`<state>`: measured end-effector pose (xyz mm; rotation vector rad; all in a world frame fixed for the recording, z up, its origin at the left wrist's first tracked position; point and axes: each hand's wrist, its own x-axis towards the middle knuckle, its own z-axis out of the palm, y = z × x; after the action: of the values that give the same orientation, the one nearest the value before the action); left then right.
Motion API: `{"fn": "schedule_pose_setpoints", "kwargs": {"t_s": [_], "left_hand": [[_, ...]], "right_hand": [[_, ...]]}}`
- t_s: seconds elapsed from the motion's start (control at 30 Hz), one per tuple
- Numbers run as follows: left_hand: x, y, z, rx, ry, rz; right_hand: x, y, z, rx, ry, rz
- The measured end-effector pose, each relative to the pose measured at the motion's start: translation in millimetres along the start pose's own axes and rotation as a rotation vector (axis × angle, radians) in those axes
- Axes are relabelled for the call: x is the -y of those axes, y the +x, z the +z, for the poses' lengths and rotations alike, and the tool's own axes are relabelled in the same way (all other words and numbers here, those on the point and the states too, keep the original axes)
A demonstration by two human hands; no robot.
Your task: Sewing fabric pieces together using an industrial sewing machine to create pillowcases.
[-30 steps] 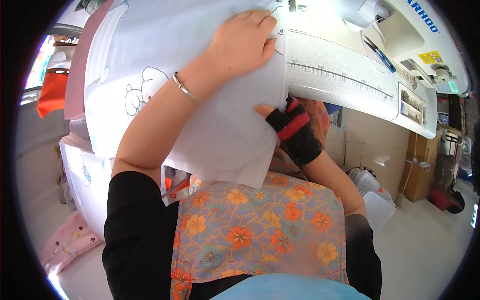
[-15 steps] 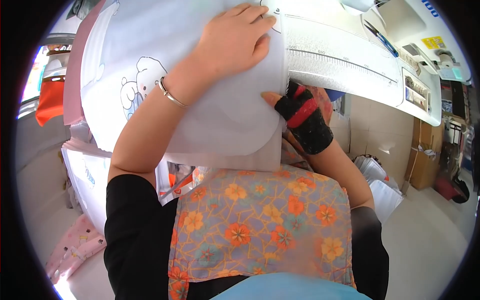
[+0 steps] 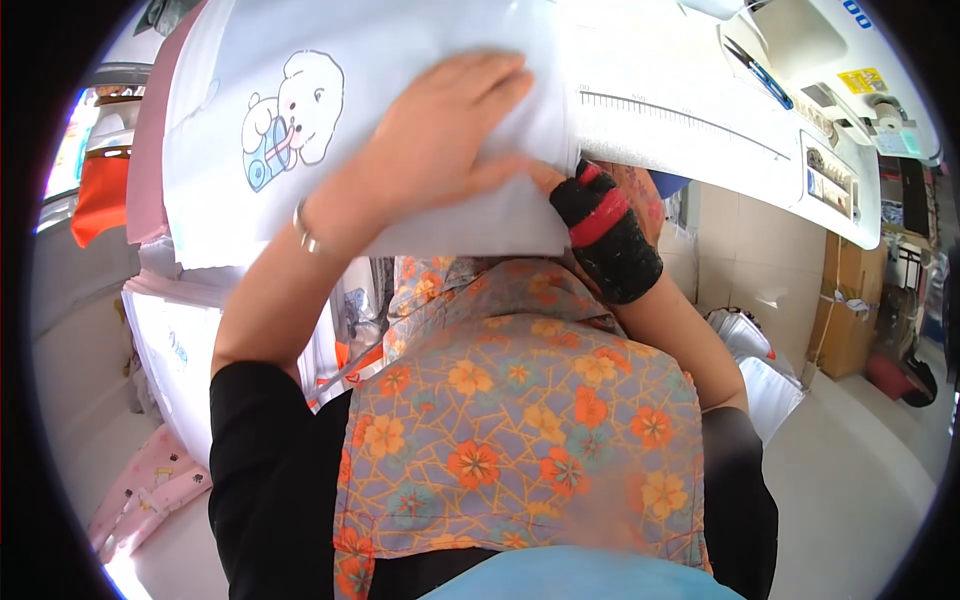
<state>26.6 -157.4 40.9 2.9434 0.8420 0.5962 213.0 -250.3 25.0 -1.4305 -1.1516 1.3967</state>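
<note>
A pale blue-white cloth [image 3: 230,210] with a cartoon puppy print [image 3: 315,110] lies over the left part of the work surface, its near edge hanging just above my lap. My left hand [image 3: 435,140] rests flat on it, fingers stretched toward the far right and thumb toward my right hand; motion blurs it a little. At the cloth's right edge is my right hand [image 3: 610,230], in a black and red fingerless glove. Its thumb lies on top of the cloth and the other fingers are hidden, apparently pinching the edge.
Right of the cloth stretches a white sewing machine bed [image 3: 680,130] with a printed ruler. Thread snips [image 3: 760,75] lie near the machine [image 3: 830,50]. Stacked white cloths [image 3: 165,340] hang at the left; a cardboard box [image 3: 850,290] stands at the right.
My left hand has come nearer and its thumb has spread toward my right hand. The cloth's near edge has drawn back from my lap, and the puppy print shows fully. My right hand barely moved.
</note>
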Motion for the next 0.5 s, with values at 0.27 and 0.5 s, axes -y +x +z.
{"fn": "schedule_pose_setpoints", "kwargs": {"t_s": [0.27, 0.5], "left_hand": [[-45, -58, -15, 0.149, 0.112, -0.065], [-46, -57, -20, 0.047, 0.086, -0.056]], "right_hand": [[-41, -2, -18, -0.068, -0.246, -0.321], [-10, 41, -52, -0.295, -0.972, -1.133]]}}
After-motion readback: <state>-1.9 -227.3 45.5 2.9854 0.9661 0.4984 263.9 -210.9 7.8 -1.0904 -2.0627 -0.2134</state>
